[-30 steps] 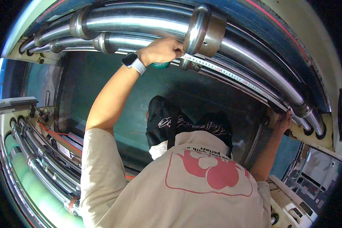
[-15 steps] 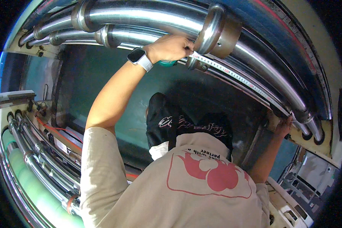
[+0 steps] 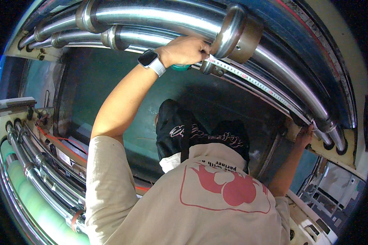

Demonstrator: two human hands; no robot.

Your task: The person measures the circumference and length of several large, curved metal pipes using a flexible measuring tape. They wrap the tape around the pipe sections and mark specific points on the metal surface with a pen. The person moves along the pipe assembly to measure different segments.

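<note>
A white tape measure [image 3: 259, 84] stretches straight along the steel shafts between my two hands. My left hand [image 3: 185, 51], with a watch on its wrist, pinches the tape beside a brown collar [image 3: 246, 38] on the thick upper shaft [image 3: 163, 18]. Partly hidden beneath that hand is a round green case [image 3: 180, 67]. At the far right, my right hand [image 3: 304, 138] is closed at the tape's other end, close to where the shafts meet the side frame [image 3: 347, 152]; its fingertips are small and partly hidden.
Further metal collars [image 3: 88, 16] ring the shafts to the left. Below lies a dark green floor panel [image 3: 110, 81], with my knees over it. At lower left are more steel bars [image 3: 49, 183] and a pale green roller [image 3: 32, 200]. An orange cable [image 3: 63, 139] runs near them.
The view has shifted very slightly. Both hands stay where they were on the tape, which remains taut along the shafts.
</note>
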